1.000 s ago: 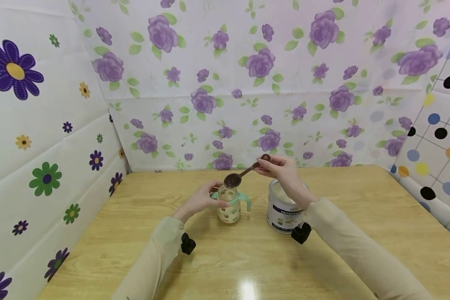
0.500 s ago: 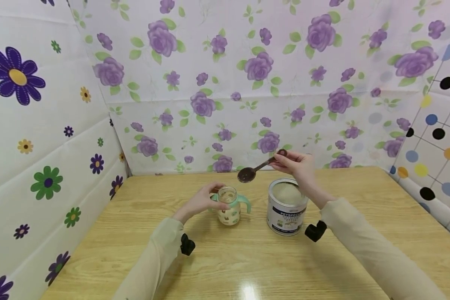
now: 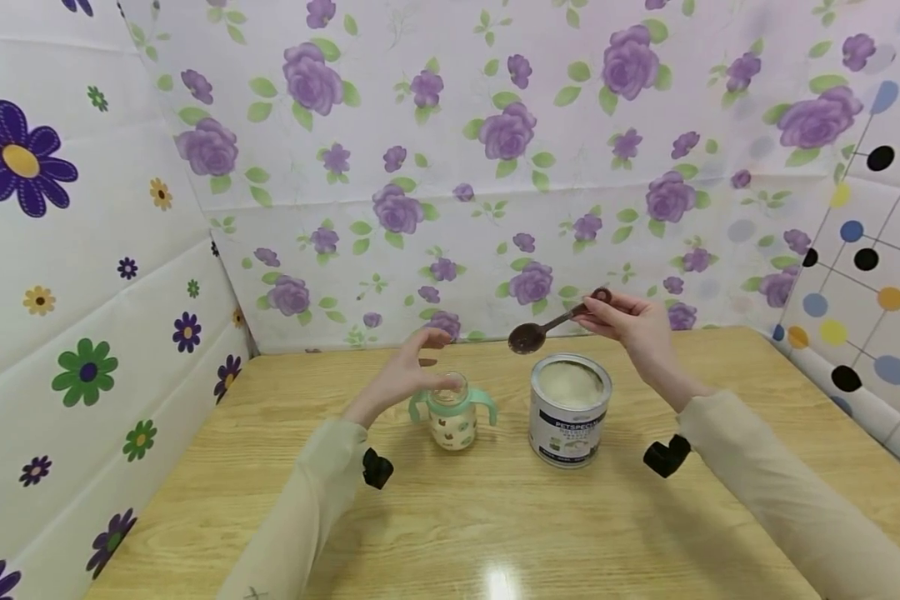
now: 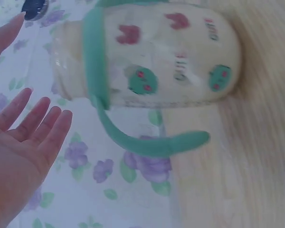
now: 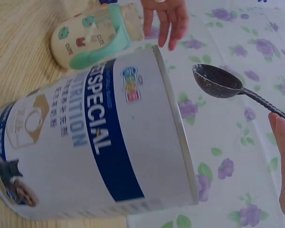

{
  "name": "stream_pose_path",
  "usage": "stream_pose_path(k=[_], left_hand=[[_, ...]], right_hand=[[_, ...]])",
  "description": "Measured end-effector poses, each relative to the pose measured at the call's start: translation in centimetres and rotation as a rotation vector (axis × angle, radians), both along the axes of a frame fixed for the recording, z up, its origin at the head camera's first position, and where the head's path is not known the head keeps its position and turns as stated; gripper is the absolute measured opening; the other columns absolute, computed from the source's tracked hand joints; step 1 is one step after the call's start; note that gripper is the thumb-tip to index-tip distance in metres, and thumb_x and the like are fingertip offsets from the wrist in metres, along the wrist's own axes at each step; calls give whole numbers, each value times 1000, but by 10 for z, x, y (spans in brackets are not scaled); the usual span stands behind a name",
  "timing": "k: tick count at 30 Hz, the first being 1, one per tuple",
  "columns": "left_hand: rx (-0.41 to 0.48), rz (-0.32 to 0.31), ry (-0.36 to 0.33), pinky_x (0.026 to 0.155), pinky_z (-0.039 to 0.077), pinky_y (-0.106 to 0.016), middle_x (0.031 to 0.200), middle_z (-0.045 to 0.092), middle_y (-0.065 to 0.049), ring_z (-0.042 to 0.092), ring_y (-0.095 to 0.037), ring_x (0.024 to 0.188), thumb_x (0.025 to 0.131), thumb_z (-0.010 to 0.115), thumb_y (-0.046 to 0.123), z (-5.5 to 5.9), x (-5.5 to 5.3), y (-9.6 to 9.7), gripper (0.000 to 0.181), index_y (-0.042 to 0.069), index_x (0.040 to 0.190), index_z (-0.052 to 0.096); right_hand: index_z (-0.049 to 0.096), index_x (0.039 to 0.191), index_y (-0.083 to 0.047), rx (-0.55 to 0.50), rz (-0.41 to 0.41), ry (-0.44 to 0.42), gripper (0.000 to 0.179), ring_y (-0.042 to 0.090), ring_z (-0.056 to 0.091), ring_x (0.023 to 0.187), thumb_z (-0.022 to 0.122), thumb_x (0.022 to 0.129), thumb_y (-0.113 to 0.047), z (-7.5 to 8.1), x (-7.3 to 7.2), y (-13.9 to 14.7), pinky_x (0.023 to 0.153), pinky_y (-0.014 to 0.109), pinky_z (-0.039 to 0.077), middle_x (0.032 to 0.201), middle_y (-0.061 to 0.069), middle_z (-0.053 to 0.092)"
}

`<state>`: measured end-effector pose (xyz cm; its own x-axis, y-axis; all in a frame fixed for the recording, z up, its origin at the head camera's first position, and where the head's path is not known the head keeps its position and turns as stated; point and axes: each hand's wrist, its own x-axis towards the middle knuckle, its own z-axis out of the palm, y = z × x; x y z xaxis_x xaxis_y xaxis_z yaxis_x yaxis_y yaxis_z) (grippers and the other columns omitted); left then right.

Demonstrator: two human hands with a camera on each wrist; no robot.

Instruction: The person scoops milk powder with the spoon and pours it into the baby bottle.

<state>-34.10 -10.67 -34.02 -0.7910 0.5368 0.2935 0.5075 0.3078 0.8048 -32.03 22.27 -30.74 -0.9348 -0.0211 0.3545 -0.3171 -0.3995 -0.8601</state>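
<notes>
A clear baby bottle with a mint-green collar, two handles and printed cartoon figures stands upright on the table, uncapped, with pale contents. My left hand is at its neck, fingers spread and apart from the glass; the left wrist view shows the palm beside the bottle. In my right hand the handle of a dark brown spoon is pinched. Its bowl hangs in the air behind and left of the open can's rim. Whitish residue clings to the spoon bowl in the right wrist view.
The white and navy can, full of pale powder, stands right of the bottle without a lid. Both rest on a wood-grain table. Floral fabric hangs behind, with patterned sheets at both sides.
The spoon has moved right, from over the bottle mouth to beside the can, and its bowl looks emptied. My left hand has let go of the bottle and its fingers have lifted.
</notes>
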Motion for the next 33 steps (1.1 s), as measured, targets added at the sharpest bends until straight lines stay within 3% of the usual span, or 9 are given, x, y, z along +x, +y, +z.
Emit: stream_pose_path(k=[3, 10, 18, 26, 33], left_hand=[[12, -7, 12, 92, 35, -39, 127, 41, -8, 39, -23, 115, 75, 76, 19, 2, -3, 6, 63, 8, 126, 41], [32, -62, 5, 90, 38, -37, 127, 42, -7, 41, -18, 113, 75, 76, 22, 10, 1, 29, 64, 9, 127, 42], [39, -130, -12, 91, 38, -38, 125, 42, -5, 41, -20, 113, 75, 76, 18, 14, 8, 62, 63, 8, 127, 40], [0, -106, -23, 90, 38, -32, 129, 40, -4, 39, -27, 117, 72, 79, 19, 2, 17, 91, 73, 6, 131, 38], [10, -37, -22, 92, 36, -35, 133, 34, -9, 38, -28, 117, 67, 82, 20, -19, 23, 109, 86, 6, 136, 33]], right_hand=[[66, 98, 8, 17, -9, 27, 16, 29, 64, 79, 61, 83, 4, 0, 1, 8, 74, 35, 47, 87, 20, 64], [62, 101, 14, 42, -8, 75, 19, 29, 64, 78, 60, 83, 7, -2, 4, 27, 73, 35, 47, 87, 21, 64], [55, 106, 21, 163, -48, 75, 29, 27, 64, 77, 61, 84, 3, -6, 10, 39, 73, 36, 47, 90, 20, 64], [60, 101, 16, 194, -34, 103, 21, 28, 64, 75, 60, 84, 5, -11, 12, 45, 72, 37, 47, 85, 21, 64], [63, 96, 14, 224, -52, 117, 15, 27, 65, 73, 60, 84, 5, -17, 17, 41, 71, 35, 48, 83, 21, 64]])
